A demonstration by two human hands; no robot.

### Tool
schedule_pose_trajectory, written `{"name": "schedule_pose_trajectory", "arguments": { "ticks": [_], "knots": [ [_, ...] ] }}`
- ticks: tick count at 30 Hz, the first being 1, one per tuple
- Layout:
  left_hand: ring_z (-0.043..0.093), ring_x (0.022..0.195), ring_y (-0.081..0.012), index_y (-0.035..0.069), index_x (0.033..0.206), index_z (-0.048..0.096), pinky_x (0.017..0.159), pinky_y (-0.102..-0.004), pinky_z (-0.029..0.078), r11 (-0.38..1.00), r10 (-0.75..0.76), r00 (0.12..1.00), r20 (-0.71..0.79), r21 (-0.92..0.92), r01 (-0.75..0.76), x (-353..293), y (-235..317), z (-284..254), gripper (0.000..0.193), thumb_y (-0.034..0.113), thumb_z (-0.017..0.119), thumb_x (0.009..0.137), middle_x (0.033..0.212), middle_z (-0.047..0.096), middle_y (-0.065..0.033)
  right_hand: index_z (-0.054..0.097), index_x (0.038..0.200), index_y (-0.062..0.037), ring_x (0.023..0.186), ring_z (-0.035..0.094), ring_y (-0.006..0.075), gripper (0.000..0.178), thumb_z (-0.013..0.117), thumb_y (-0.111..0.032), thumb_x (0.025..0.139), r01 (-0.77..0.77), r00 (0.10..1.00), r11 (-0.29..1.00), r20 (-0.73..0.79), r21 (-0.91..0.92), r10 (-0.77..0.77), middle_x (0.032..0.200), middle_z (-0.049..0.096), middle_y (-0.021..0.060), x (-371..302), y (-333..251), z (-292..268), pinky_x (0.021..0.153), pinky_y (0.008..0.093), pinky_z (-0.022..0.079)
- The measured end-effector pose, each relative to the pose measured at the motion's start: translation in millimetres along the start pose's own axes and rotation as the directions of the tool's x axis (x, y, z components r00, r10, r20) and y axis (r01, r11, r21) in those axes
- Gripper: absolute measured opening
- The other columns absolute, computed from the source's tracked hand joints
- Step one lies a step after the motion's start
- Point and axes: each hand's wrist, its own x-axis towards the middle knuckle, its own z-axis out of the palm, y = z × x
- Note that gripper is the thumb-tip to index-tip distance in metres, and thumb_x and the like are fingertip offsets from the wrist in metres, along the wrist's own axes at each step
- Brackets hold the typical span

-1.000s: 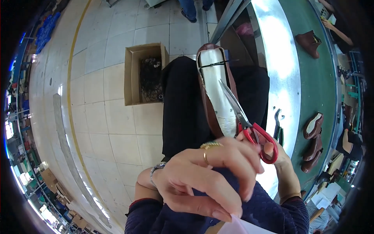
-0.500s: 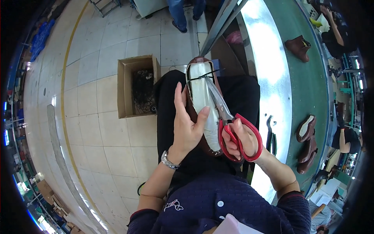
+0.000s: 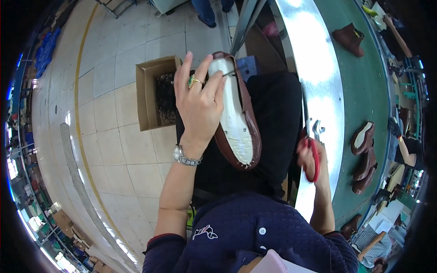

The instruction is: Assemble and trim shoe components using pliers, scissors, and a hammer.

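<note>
A brown leather shoe upper [image 3: 256, 136] lies sole side up across my lap, its white insole [image 3: 236, 111] showing and stitches or staples at the near end. My left hand [image 3: 199, 102] is over its far left side, two fingers raised and the others closed on a thin black cord [image 3: 229, 73] that crosses the insole. In my right hand [image 3: 314, 157] are large scissors with red handles [image 3: 315, 166], held at the metal bench edge to the right of my lap. The blades are hard to make out there.
An open cardboard box [image 3: 142, 98] with dark scraps stands on the floor at left. Along the right runs a shiny metal ledge [image 3: 321, 86], holding a metal-jawed tool [image 3: 317, 129], beside a green belt [image 3: 337, 18] bearing several brown shoes [image 3: 363, 164]. Other people work beyond it.
My right hand has carried the scissors from the shoe rightward to the metal ledge. My left hand has moved up the shoe, from holding its side to pinching the cord.
</note>
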Motion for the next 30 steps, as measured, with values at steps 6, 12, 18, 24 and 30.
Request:
{"name": "schedule_pose_trajectory", "arguments": {
  "ticks": [6,12,18,24,30],
  "knots": [
    [0.063,0.092,-0.0278,-0.003,0.090,0.065,0.082,-0.0361,0.050,0.998,0.061,0.976,-0.211,0.034,-0.055,-12.1,-7.3,7.2,0.005,0.001,0.065,0.087,0.093,0.067,-0.0114,0.066,0.110,0.0030,0.063,0.057,0.0152,0.045,0.073,-0.033,0.084,-0.275,0.834,0.670,-0.517,-0.690,-0.191,0.074,0.063,0.0105,50.3,19.6,-58.5,0.062,0.0286,0.045],
    [0.061,0.088,-0.0243,-0.004,0.096,0.062,0.077,-0.0347,0.050,1.000,-0.012,0.893,-0.449,-0.007,0.010,-1.2,10.0,-25.1,0.007,0.001,0.060,0.091,0.098,0.065,-0.0120,0.065,0.117,0.0005,0.083,0.066,0.0300,0.047,0.073,-0.030,0.082,-0.362,0.809,0.541,-0.544,-0.759,-0.223,0.093,0.069,0.0174,111.0,60.0,-121.0,0.079,0.0388,0.050],
    [0.061,0.100,-0.0243,-0.005,0.100,0.062,0.090,-0.0348,0.050,0.978,-0.139,0.679,-0.721,-0.208,-0.020,34.8,-8.6,-99.1,0.017,0.006,0.049,0.099,0.109,0.063,-0.0166,0.065,0.118,-0.0026,0.114,0.058,0.0327,0.036,0.069,-0.019,0.086,-0.121,0.756,0.515,-0.415,-0.849,-0.506,0.122,0.062,0.0168,114.0,81.6,-93.5,0.099,0.0390,0.044],
    [0.060,0.108,-0.0249,-0.004,0.134,0.049,0.095,-0.0329,0.048,0.916,-0.198,0.971,-0.133,0.327,0.232,-22.5,-121.1,-61.7,0.042,0.013,0.058,0.096,0.126,0.055,-0.0209,0.066,0.120,-0.0078,0.117,0.058,0.0296,0.033,0.067,-0.020,0.089,-0.014,0.739,0.704,-0.482,-0.710,-0.471,0.125,0.061,0.0148,90.8,78.5,-61.9,0.099,0.0393,0.045],
    [0.059,0.105,-0.0303,-0.003,0.147,0.027,0.089,-0.0416,0.048,0.753,-0.526,0.796,0.298,-0.270,0.599,-56.7,-8.2,-31.3,0.088,0.048,0.066,0.087,0.135,0.046,-0.0241,0.064,0.122,-0.0071,0.120,0.056,0.0309,0.033,0.063,-0.017,0.091,-0.092,0.738,0.700,-0.521,-0.708,-0.430,0.127,0.059,0.0159,59.4,96.9,-76.3,0.102,0.0399,0.042]
  ]
}}
